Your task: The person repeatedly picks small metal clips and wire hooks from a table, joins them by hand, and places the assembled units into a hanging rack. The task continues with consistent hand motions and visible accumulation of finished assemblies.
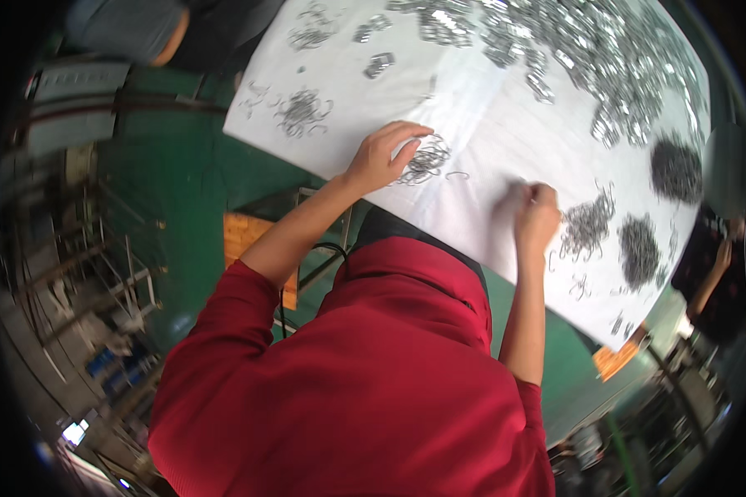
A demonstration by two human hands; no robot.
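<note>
My left hand (383, 154) reaches onto the white table sheet (489, 124). Its fingers are arched and apart over a small heap of bent wire pieces (427, 159), with the fingertips touching it. My right hand (536, 217) is curled closed on the sheet, just left of another heap of wire pieces (589, 224). I cannot see whether it holds a piece. A single loose wire piece (457, 175) lies between the two hands. My red sleeves and shirt fill the lower part of the view.
Several more wire heaps lie on the sheet: dark dense ones (675, 170) at the right and a wide shiny spread (588, 50) at the far side. A person in grey (133, 29) is at top left, another person's arm (713, 277) at right. Metal racks (99, 265) stand on the green floor.
</note>
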